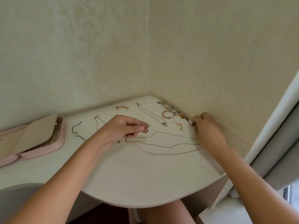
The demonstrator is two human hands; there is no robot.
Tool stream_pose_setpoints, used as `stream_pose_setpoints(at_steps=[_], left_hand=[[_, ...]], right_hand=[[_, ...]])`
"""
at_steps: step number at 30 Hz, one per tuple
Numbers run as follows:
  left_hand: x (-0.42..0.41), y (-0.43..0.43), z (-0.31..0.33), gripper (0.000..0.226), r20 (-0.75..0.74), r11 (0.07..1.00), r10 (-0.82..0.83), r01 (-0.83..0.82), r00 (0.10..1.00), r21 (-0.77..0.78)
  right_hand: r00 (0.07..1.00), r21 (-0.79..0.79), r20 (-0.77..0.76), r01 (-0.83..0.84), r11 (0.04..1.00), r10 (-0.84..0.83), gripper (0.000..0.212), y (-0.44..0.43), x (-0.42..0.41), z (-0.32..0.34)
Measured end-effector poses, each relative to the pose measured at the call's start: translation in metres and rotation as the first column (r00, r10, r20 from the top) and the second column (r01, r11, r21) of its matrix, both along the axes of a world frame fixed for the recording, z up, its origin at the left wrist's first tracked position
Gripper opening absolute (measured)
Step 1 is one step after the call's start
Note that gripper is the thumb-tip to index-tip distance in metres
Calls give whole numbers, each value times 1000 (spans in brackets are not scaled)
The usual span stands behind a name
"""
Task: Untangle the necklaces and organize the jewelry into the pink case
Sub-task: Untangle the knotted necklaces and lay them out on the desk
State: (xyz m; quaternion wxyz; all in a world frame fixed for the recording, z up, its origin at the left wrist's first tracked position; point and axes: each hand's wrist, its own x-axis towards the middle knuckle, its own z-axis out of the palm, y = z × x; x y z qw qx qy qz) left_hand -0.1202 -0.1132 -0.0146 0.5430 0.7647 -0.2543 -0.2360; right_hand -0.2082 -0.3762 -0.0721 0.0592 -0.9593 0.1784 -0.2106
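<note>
fingers of the left hand [124, 130] curl in, thumb and forefinger pinching a small clasp [146, 128]. the right hand [208, 129], curled by the wall, pinches a thin chain [189, 122]. silver necklaces [161, 146] loop across the counter [129, 175] between them. the pink case [60, 138] lies open far left.

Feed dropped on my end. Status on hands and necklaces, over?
Left hand pinches a chain end; right hand pinches another strand. Silver chains looped between them. Pink case open, far left.
</note>
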Motion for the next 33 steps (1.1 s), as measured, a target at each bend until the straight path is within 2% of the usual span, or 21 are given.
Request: stream_pose_setpoints(at_steps=[3, 5, 7, 9, 10, 12, 15, 18, 20, 23, 26, 33], left_hand=[[0, 3, 11, 16, 65, 998, -30, 26, 997, 60], [-3, 1, 21, 16, 164, 992, -62, 43, 985, 116], [-6, -1, 31, 13, 269, 982, -96, 46, 958, 185], [-9, -2, 42, 10, 356, 973, -123, 43, 926, 225], [-10, -3, 47, 9, 387, 971, -137, 47, 912, 233], [-15, -3, 58, 9, 426, 967, -173, 70, 888, 246], [-23, -2, 73, 9, 455, 960, -223, 112, 862, 257], [-29, -2, 83, 10, 472, 967, -231, 150, 851, 204], [-33, -3, 87, 7, 480, 972, -229, 169, 847, 166], [-39, -3, 89, 13, 493, 969, -245, 199, 835, 143], [-44, -4, 88, 10, 485, 967, -254, 213, 837, 138], [-50, -3, 90, 5, 493, 968, -251, 208, 833, 143]], right_hand=[[981, 193, 189, -89, 977, 52, 10, 3, 3, 4], [963, 425, 255, -193, 884, 87, 5, 14, 2, 12], [933, 646, 321, -341, 683, 162, 13, 31, -1, 22], [900, 780, 377, -437, 449, 221, 17, 46, -5, 30], [887, 811, 397, -460, 362, 236, 15, 52, -8, 34], [874, 833, 415, -477, 280, 253, 10, 60, -15, 41], [852, 830, 438, -506, 236, 287, 16, 70, -27, 53], [823, 814, 473, -545, 202, 313, 21, 80, -37, 64], [813, 785, 492, -569, 244, 312, 20, 86, -43, 69], [799, 712, 535, -601, 362, 275, 21, 94, -50, 73], [778, 654, 564, -625, 426, 276, 20, 97, -54, 74], [753, 712, 592, -655, 252, 287, 28, 93, -56, 72]])
